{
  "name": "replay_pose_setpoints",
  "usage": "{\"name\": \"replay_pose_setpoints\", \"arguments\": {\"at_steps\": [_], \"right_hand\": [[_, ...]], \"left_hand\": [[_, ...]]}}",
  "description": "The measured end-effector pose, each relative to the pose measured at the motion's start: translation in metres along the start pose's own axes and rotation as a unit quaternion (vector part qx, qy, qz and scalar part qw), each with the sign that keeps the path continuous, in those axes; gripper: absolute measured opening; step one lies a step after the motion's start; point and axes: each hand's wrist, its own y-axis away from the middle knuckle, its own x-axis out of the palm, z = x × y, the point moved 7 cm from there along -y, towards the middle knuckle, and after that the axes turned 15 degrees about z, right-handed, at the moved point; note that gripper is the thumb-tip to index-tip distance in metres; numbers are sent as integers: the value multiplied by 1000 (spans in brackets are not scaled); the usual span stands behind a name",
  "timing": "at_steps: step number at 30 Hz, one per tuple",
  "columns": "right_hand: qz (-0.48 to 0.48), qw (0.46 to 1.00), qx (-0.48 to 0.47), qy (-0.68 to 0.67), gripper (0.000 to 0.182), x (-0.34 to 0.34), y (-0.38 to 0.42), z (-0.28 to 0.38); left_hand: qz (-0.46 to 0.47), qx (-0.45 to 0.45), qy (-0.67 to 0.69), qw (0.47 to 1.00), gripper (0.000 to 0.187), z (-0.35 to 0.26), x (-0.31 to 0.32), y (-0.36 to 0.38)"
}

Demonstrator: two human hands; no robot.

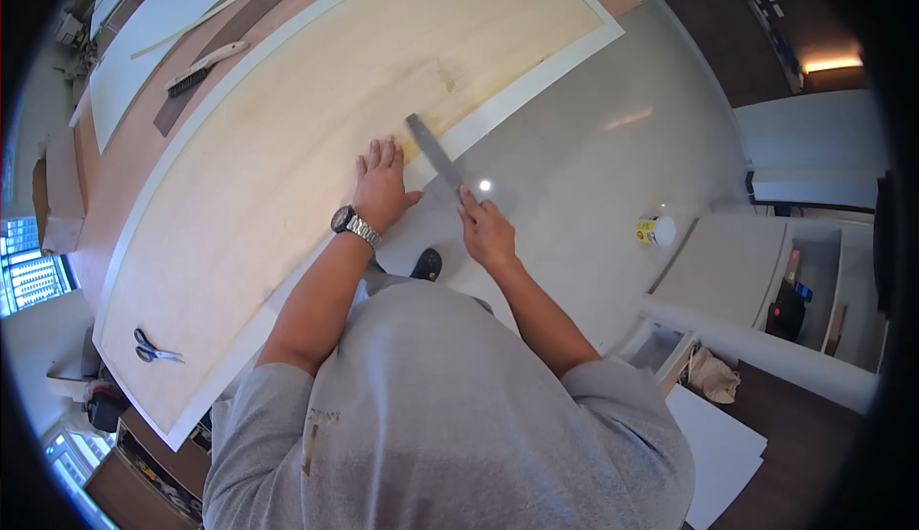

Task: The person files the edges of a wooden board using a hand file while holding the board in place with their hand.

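A large wooden panel (287,147) with a white border lies before me on the worktable. Flat on its near edge rests my left hand (383,185), fingers stretched out and thumb apart, a metal watch on the wrist. My right hand (488,230) is closed round the end of a long grey flat file (436,152). The file's far end overlaps the panel's white edge in this view, a little to the right of my left fingertips. The file's grip end is hidden in my fist.
Scissors (153,349) lie on the panel's left end. Beyond the panel sit a wooden-handled brush (207,68) and a dark strip (225,40). To the right, a yellow-and-white tub (656,231) stands on the grey floor, near white cabinets (728,262). My shoe (427,264) shows below the panel edge.
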Motion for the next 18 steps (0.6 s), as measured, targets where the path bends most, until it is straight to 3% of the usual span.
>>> {"name": "replay_pose_setpoints", "arguments": {"at_steps": [5,8,13,18], "right_hand": [[-62,998,6,-9,40,-18,-37,-8],[-119,989,27,-80,42,-57,-36,-29],[-131,976,57,-162,43,-44,60,-94],[-147,955,144,-212,41,-16,159,-132]], "left_hand": [[-20,33,2,999,97,-2,-8,11],[-96,62,-31,993,91,3,5,32],[-50,80,-70,993,87,-21,53,55],[-83,91,-60,990,86,-76,53,9]]}}
